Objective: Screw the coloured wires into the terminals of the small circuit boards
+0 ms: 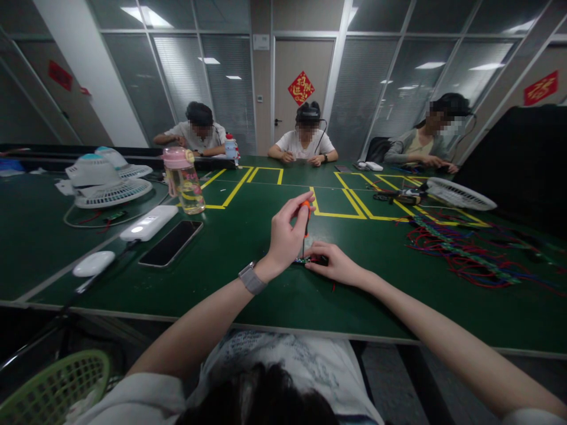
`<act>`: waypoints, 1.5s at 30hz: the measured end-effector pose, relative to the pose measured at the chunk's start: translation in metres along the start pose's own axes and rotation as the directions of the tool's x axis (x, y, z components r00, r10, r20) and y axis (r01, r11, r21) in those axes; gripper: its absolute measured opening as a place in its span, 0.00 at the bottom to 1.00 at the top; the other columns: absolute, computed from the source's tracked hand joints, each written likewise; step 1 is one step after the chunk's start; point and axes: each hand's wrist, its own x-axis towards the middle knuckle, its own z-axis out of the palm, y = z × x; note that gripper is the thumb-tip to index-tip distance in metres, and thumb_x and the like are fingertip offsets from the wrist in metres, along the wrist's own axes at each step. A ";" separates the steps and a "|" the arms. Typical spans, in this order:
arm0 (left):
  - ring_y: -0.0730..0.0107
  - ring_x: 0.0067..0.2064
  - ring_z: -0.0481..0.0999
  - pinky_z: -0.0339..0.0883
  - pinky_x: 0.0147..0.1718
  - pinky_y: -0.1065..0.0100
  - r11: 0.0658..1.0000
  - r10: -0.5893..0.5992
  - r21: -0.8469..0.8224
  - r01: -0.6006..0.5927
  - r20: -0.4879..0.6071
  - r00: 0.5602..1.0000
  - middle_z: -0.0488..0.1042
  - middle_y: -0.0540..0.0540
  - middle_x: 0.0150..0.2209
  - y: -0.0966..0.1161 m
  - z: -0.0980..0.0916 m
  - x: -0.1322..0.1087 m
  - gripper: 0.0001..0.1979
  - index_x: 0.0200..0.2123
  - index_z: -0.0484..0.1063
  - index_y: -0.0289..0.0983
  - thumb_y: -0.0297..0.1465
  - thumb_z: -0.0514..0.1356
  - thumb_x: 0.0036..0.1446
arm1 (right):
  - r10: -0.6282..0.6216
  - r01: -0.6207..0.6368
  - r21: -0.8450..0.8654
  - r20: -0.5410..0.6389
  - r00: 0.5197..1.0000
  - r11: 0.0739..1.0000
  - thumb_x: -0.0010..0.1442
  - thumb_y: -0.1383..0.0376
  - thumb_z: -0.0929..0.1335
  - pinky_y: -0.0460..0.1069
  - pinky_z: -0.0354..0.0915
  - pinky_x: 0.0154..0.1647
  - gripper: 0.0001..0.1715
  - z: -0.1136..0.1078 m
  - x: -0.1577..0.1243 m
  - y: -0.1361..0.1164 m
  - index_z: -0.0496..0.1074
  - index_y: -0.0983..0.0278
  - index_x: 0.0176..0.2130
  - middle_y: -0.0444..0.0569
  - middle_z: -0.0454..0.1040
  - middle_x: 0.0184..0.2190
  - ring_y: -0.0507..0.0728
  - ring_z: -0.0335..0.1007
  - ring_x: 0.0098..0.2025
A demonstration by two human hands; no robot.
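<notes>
Circuit board [301, 260], small: on green table [239, 295], held at its edge by right hand [336, 264]. Screwdriver [306, 226], orange-and-black: near upright, gripped in left hand [286, 235], tip at the board.

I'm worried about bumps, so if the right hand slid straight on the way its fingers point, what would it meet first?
Most likely the small circuit board, right at the right hand's fingertips; the screwdriver stands very close, and depth is hard to judge.
</notes>
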 end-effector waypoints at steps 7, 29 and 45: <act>0.70 0.43 0.73 0.69 0.44 0.68 0.973 0.098 0.217 -0.084 -0.055 0.994 0.71 0.46 0.42 0.002 -0.001 0.001 0.09 0.44 0.76 0.41 0.31 0.59 0.61 | 0.002 -0.002 -0.005 -0.010 1.000 1.000 0.59 0.64 0.69 0.48 0.63 0.35 0.09 0.001 0.000 0.002 0.77 0.64 0.40 0.47 0.70 0.29 0.54 0.66 0.32; 0.68 0.51 0.72 0.66 0.50 0.64 0.987 0.087 0.133 -0.086 -0.004 0.996 0.72 0.45 0.48 0.002 -0.002 0.001 0.15 0.50 0.72 0.41 0.28 0.48 0.67 | -0.002 0.002 0.005 -0.002 1.000 1.000 0.59 0.65 0.69 0.49 0.63 0.36 0.10 0.000 0.000 0.000 0.77 0.65 0.41 0.47 0.70 0.30 0.54 0.66 0.33; 0.70 0.46 0.72 0.68 0.45 0.68 0.987 0.091 0.129 -0.091 0.009 0.996 0.72 0.45 0.46 0.002 -0.001 0.001 0.14 0.49 0.73 0.41 0.28 0.51 0.65 | -0.014 0.014 -0.004 -0.014 1.000 1.000 0.58 0.65 0.69 0.48 0.63 0.34 0.09 0.001 0.000 0.001 0.77 0.65 0.40 0.47 0.71 0.30 0.54 0.66 0.32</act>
